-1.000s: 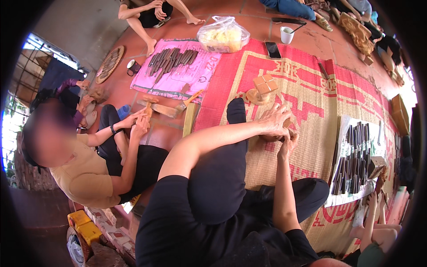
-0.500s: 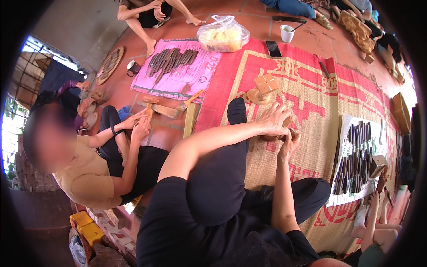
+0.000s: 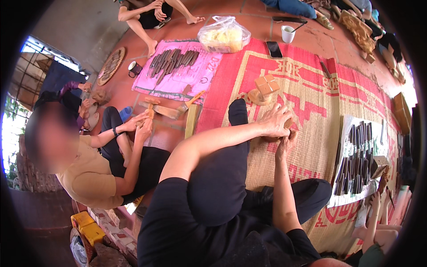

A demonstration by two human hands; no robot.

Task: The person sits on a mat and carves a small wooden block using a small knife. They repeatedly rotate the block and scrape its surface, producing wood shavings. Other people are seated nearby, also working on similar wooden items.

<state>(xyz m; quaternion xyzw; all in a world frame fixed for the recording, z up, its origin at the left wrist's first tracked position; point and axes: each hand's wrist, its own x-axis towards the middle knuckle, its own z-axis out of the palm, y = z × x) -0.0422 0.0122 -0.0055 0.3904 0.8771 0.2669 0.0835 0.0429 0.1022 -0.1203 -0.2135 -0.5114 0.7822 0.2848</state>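
My left hand [image 3: 275,119] reaches across my raised knee, its fingers curled over a small brown piece that looks like wood [image 3: 288,123]. Close against it, my right hand [image 3: 287,143] has its fingers bent in at the lower side of the piece. What the right fingers grip is hidden. More brown surface shows under the left palm, just above the woven mat [image 3: 267,167]. Just beyond my hands stands a square wooden block [image 3: 267,84] with lines across its top, beside a rounded tan wooden piece [image 3: 258,96].
Many dark-handled tools lie on a pink sheet [image 3: 204,84] and on a white sheet [image 3: 347,125]. A phone [image 3: 274,50], a white cup [image 3: 288,34] and a bag of yellow stuff [image 3: 223,35] stand farther off. At left a person [image 3: 93,178] works a wooden piece beside brushes.
My hands stay at the brown piece, with only slight finger shifts. The whole view has moved a little. The person at left still handles their wooden piece.
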